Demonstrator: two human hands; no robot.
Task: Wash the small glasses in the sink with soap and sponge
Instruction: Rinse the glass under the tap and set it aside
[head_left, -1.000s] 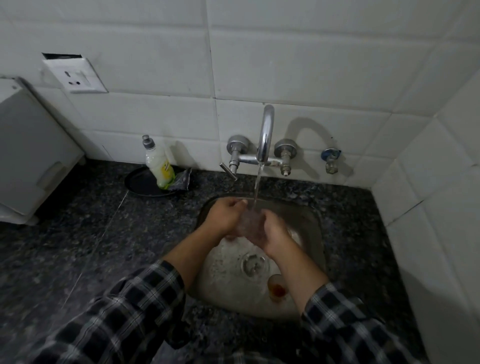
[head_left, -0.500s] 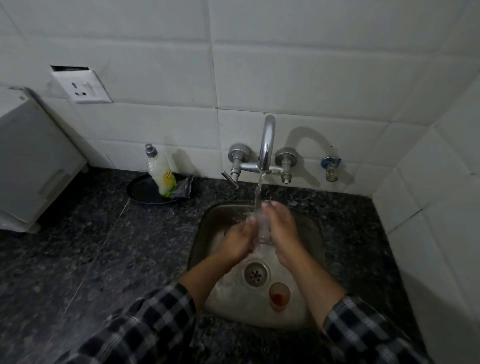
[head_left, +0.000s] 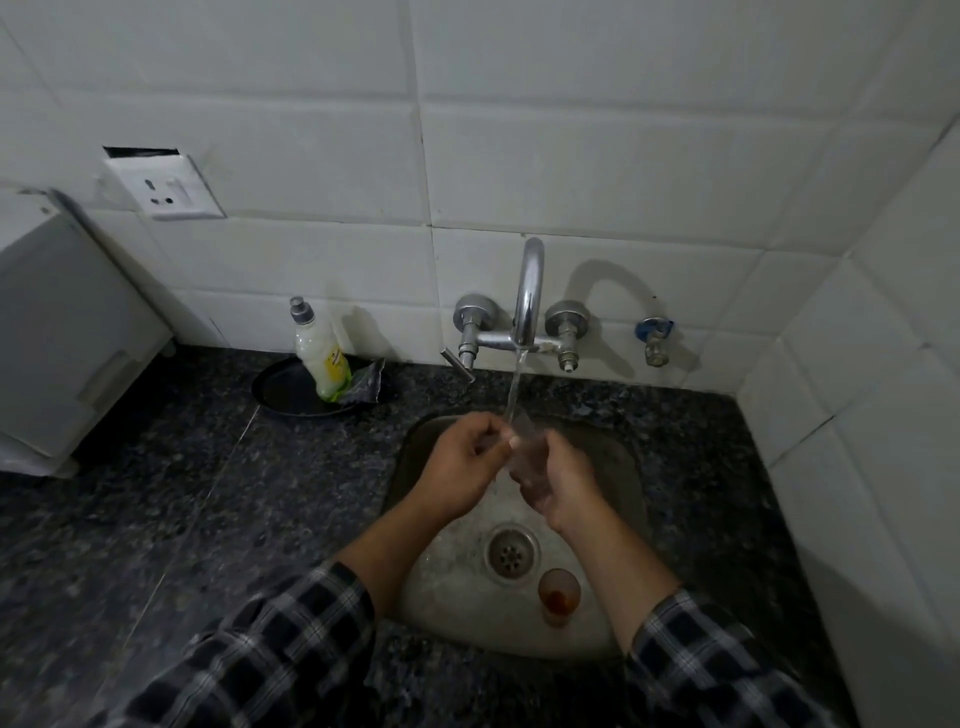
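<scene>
Over the sink (head_left: 618, 467), the right hand (head_left: 563, 480) curls its fingers round 1 clear glass (head_left: 522, 449), held tilted under the water stream (head_left: 514, 387) from the tap (head_left: 529, 291). The left hand (head_left: 460, 465), fingers curled, pinches the glass's left side. A 2nd glass (head_left: 558, 597) with reddish dregs stands upright near the drain (head_left: 511, 553). A soap bottle (head_left: 318, 353) stands far left on a dark plate (head_left: 283, 397).

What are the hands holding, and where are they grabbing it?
A small clear glass. The right hand grips its lower part; the left hand seems to pinch its upper edge.
</scene>
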